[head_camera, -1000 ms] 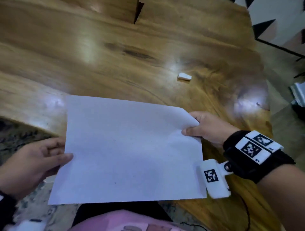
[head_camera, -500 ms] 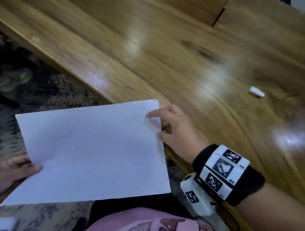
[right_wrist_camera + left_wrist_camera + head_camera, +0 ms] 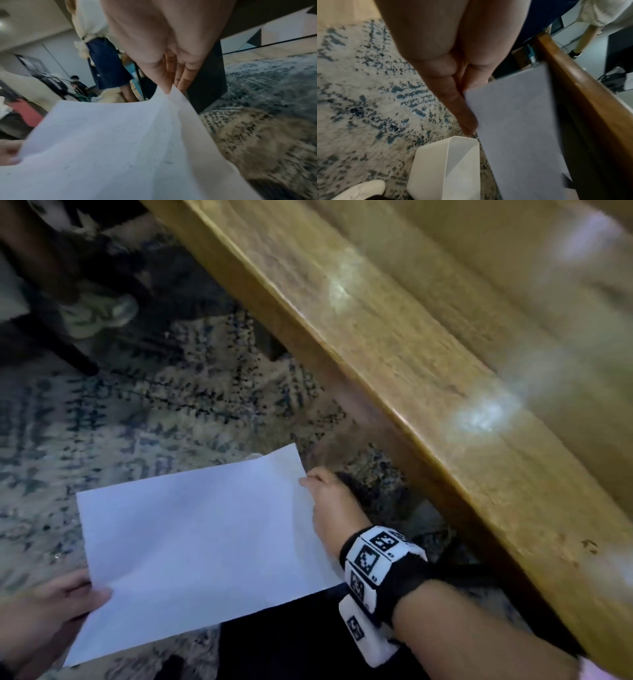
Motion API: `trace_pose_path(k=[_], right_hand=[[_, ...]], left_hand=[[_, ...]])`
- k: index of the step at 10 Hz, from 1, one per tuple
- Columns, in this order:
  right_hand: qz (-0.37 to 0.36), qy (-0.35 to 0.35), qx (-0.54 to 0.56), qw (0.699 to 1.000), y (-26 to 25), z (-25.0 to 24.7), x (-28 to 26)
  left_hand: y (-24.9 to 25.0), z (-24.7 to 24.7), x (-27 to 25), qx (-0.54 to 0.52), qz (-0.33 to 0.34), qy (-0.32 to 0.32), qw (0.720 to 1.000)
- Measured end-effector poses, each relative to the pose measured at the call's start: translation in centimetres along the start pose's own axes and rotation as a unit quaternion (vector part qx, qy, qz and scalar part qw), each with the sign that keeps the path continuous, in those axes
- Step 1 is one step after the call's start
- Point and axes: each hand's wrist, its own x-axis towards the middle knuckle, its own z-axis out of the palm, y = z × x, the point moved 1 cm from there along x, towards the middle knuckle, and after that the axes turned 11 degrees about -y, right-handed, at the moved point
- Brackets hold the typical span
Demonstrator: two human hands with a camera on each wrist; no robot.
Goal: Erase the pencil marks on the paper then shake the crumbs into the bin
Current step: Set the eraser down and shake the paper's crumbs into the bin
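Note:
A white sheet of paper is held off the table, over the patterned rug beside the table's edge. My left hand pinches its near left edge, thumb on top. My right hand pinches the far right corner between thumb and fingers. Small dark eraser crumbs speckle the paper in the right wrist view. A white rectangular bin stands on the rug just below the paper's edge in the left wrist view. The bin is hidden under the paper in the head view.
The wooden table runs diagonally along the right, its edge close to my right wrist. A blue and cream rug covers the floor. A shoe and dark chair legs are at the far left. Another person stands beyond.
Both hands have carried the paper off the table, leftward and down over the rug. The view has swung left, and the eraser on the table is out of sight.

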Motion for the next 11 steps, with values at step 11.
trace_pose_path(k=[11], right_hand=[[-0.188,-0.366,-0.272,0.870,9.0,14.5,14.6]], left_hand=[[4.2,19.1,2.4,-0.056,0.055,0.063,0.995]])
